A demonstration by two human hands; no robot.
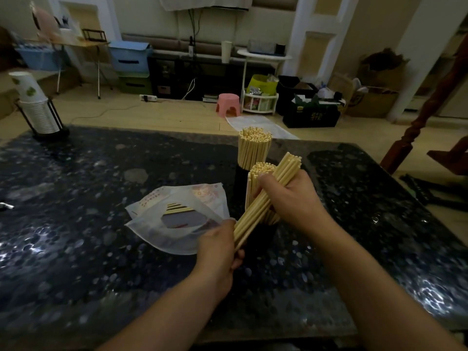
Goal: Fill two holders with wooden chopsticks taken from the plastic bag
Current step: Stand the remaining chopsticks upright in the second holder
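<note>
Dim room, dark speckled stone worktop (88, 188).
I had both hands curled round one slanted chopstick bundle (268, 198): left hand (219, 247) low, right hand (291, 196) mid-bundle, over two full holders; plastic bag (177, 219) lay flat beside; pink stool (228, 103) on floor behind.

A loose bundle of pale wooden chopsticks (268, 198) slants from near-left up to far-right, above the near holder (263, 233), a dark one already crowded with upright chopsticks. Just beyond it the far holder (240, 173) stands packed full, square tips up. Left of them the clear plastic bag (177, 221) lies flat on the table, a few chopsticks still inside.
</note>
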